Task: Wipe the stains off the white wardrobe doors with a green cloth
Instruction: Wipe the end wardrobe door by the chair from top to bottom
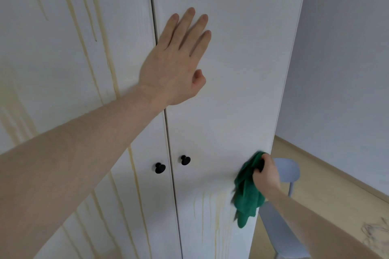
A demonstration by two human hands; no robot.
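Note:
Two white wardrobe doors fill the view. The left door [63, 69] carries long yellowish drip stains [105, 33] from top to bottom. The right door [235, 69] looks clean above its knob, with faint yellow streaks [208, 210] lower down. My left hand [176, 59] presses flat on the right door, fingers straight and spread, just right of the gap between the doors. My right hand [266, 172] grips a bunched green cloth [247, 191] against the right door's outer edge, below knob height. The cloth hangs down from my fist.
Two black round knobs [160, 168] [185, 160] sit either side of the door gap. A pale blue chair [288, 170] stands close to the wardrobe's right side. Behind it are a grey wall [341, 59] and a light wooden floor [328, 193].

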